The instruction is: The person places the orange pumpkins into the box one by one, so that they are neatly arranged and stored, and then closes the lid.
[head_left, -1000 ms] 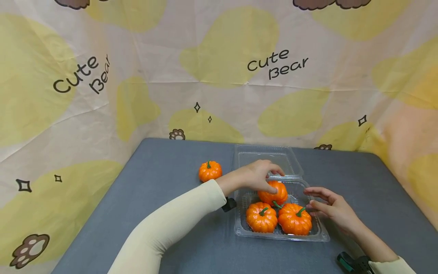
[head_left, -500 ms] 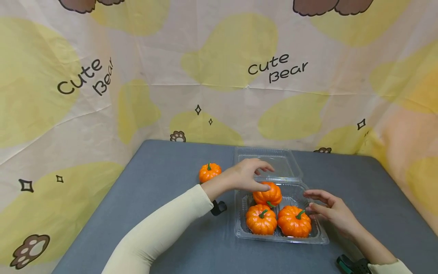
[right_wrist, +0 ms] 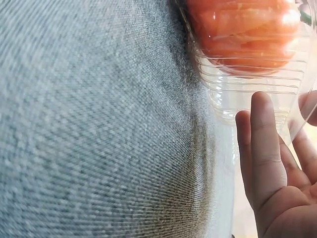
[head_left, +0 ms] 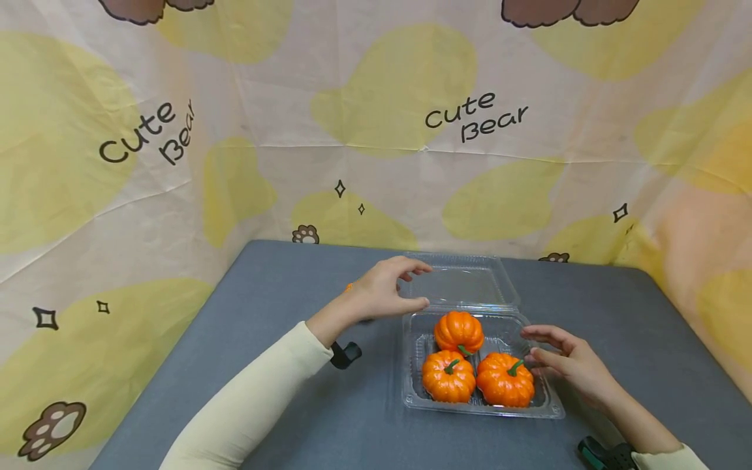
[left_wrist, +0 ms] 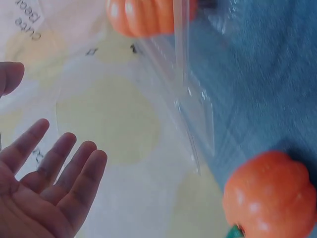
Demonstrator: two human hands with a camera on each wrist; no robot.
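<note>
Three small orange pumpkins sit in a clear plastic clamshell box point(head_left: 418, 398): a rear pumpkin point(head_left: 458, 331), a front-left pumpkin point(head_left: 448, 378) and a front-right pumpkin point(head_left: 505, 382). My left hand point(head_left: 382, 287) hovers left of the box, fingers spread and nothing in them. Behind it a fourth pumpkin point(left_wrist: 270, 196) stands on the table, nearly hidden in the head view but plain in the left wrist view. My right hand point(head_left: 578, 365) is at the box's right side, fingers relaxed and close to the wall; whether they touch it I cannot tell.
The box's clear lid point(head_left: 464, 281) lies folded back behind it on the grey table point(head_left: 282, 287). A patterned cloth point(head_left: 376, 130) hangs along the table's back and sides.
My left hand has let go of the rear pumpkin, which shifted slightly left in the box, and has moved left toward the loose pumpkin. The right hand stays put.
</note>
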